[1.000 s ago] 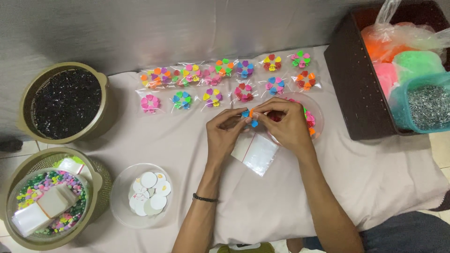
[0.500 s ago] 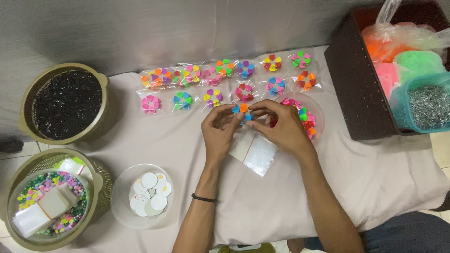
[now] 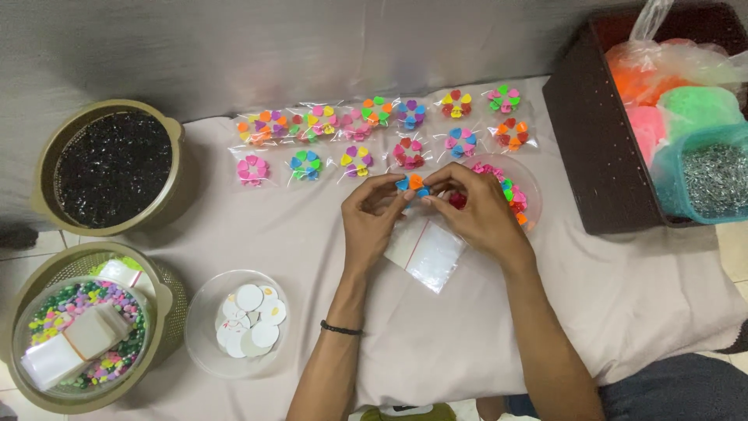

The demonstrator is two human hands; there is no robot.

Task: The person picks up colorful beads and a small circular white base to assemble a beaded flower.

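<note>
At far left, a round basket (image 3: 47,175) full of black bits; below it, a second basket (image 3: 167,300) with mixed coloured clips and two stacks of small clear bags. Just right of that, a clear bowl (image 3: 204,343) holding white round discs. Across the top of the pink cloth (image 3: 639,304), two rows of bagged clip sets (image 3: 357,160), each a ring of heart-shaped clips in bright colours. At centre, left hand (image 3: 372,222) with thumb and fingers pinched on a small clip cluster (image 3: 412,185), blue and orange, raised just above the cloth; black band on that wrist. Under both hands, flat on the cloth, an empty clear bag (image 3: 428,251). Right hand (image 3: 477,210) closed on the same cluster from the other side, fingertips touching those of the left. Behind the right hand, partly hidden, a clear dish (image 3: 531,183) of loose clips. At far right, a dark brown crate (image 3: 592,156) with orange, pink and green bagged goods and a teal tub (image 3: 668,168) of small metal pieces.
</note>
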